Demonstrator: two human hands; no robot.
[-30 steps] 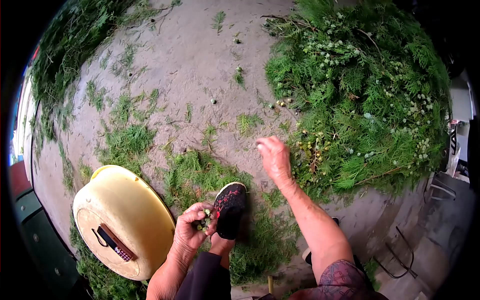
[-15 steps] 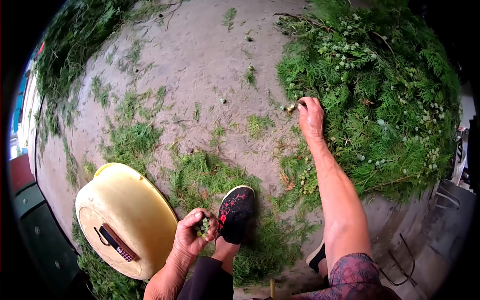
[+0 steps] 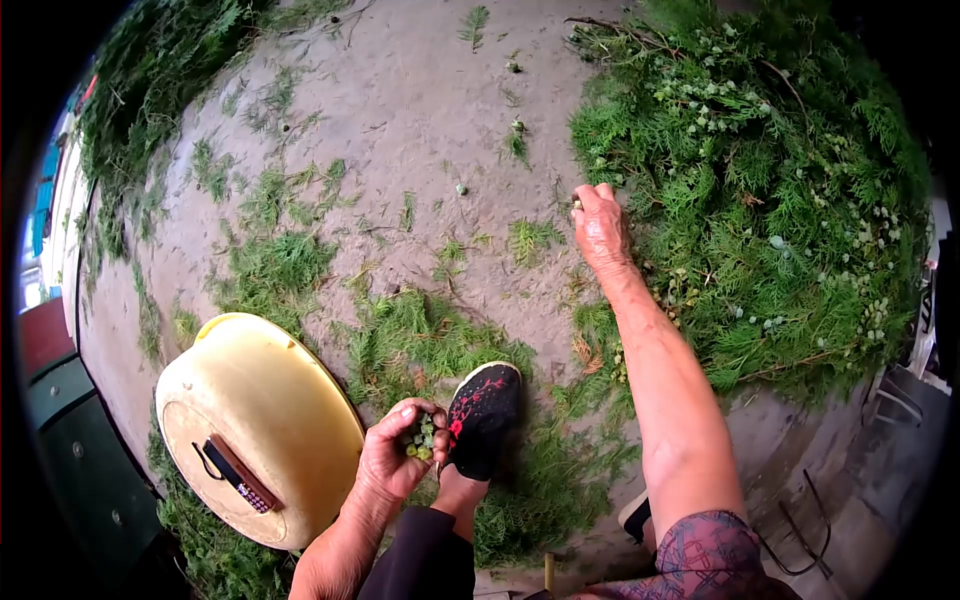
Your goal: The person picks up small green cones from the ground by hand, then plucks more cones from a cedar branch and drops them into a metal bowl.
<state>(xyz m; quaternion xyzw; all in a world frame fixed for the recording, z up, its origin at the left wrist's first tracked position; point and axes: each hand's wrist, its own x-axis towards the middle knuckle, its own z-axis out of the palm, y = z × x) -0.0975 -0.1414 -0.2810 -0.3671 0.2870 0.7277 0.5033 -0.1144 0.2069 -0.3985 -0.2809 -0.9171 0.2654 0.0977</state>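
Observation:
My left hand [image 3: 385,462] is cupped and closed around several small green cones [image 3: 424,436], beside the black shoe with red embroidery [image 3: 488,415]. Out at the left edge of the large heap of green conifer branches [image 3: 745,215], my right hand [image 3: 603,232] is closed in a pinch. A small pale cone [image 3: 577,204] shows at its fingertips; the rest is hidden by the fingers. Clusters of pale green cones [image 3: 705,95] hang among the heap's sprays. One loose cone [image 3: 461,189] lies on the concrete floor to the left of my right hand.
An upturned yellow plastic basin [image 3: 260,400] sits at my left, with a narrow dark object with a loop [image 3: 238,475] on it. More branches [image 3: 165,80] lie at the far left. Green sprigs [image 3: 400,335] litter the floor [image 3: 400,110]. A bent metal frame [image 3: 805,530] stands at the lower right.
My right hand has come slightly left, to where small cones lay on the floor, and now pinches one. My left hand stays closed on its cones, which show more. The view has shifted slightly.

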